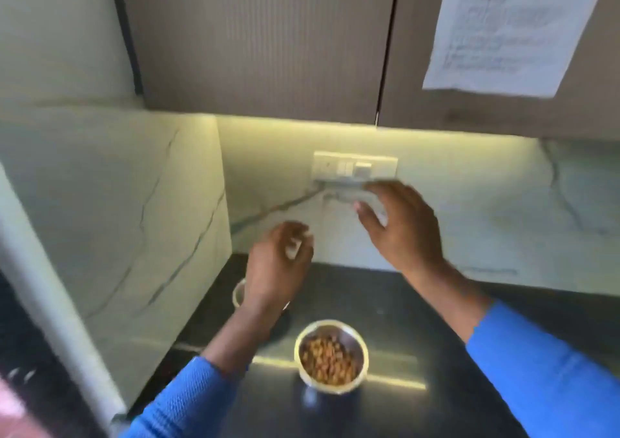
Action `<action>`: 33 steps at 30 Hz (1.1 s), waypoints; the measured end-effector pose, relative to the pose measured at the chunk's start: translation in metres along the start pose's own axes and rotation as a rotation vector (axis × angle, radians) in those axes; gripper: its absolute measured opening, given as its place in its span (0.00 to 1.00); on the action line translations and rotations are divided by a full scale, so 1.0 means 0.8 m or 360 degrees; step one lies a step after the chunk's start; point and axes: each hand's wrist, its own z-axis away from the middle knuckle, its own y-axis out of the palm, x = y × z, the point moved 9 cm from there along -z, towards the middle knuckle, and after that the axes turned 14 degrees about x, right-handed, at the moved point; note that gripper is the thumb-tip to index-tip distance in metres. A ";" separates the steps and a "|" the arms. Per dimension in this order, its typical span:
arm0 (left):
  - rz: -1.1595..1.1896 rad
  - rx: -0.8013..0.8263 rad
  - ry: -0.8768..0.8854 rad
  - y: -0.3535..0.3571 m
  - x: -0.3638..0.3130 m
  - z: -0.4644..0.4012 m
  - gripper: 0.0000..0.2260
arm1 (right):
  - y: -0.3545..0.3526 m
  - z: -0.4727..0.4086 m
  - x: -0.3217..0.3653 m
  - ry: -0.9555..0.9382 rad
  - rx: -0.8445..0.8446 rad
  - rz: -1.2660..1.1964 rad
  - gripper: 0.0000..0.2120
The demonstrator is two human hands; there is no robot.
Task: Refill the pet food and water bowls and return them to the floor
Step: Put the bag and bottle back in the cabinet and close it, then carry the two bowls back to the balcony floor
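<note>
The black tabletop (419, 320) fills the lower middle of the frame. It ends at a pale marble backsplash (469, 209) along its far edge and at a marble side wall (134, 219) on the left of the frame, so the two make a closed corner in the middle left. Grey upper cabinets (261, 42) hang over the top of the frame, with a lit strip under them and a printed paper sheet (510, 28) on the door at the upper right. A white switch plate (355, 166) sits on the backsplash in the center.

The steel food bowl (331, 357), full of brown kibble (330, 359), stands on the tabletop in the lower center, well away from both walls. To its right the tabletop is bare and open. A second steel bowl (239, 292) stands nearer the corner, mostly hidden behind the left wrist; what it contains cannot be seen.

Both arms wear blue sleeves (553, 370) and reach forward and up, above the tabletop. The left hand (278, 263) hovers over the hidden bowl with fingers curled inward; something small and pale shows between the fingers, but blur hides whether the grip is closed on it. The right hand (402, 226) is higher, just below the switch plate, palm toward the left of the frame, fingers spread around a clear blurred object (345, 191); whether it holds this object cannot be told.
</note>
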 end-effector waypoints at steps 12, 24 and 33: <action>0.0184 0.0405 -0.1245 0.095 0.252 0.195 0.12 | 0.249 0.326 -0.089 0.1331 0.1167 -0.0477 0.18; -0.0052 0.0416 -0.1213 0.119 0.412 0.024 0.23 | 0.334 0.312 -0.137 0.1766 0.1187 -0.0219 0.21; -0.0082 0.0422 -0.1324 0.132 0.475 -0.001 0.22 | 0.366 0.344 -0.142 0.1939 0.1174 -0.0240 0.14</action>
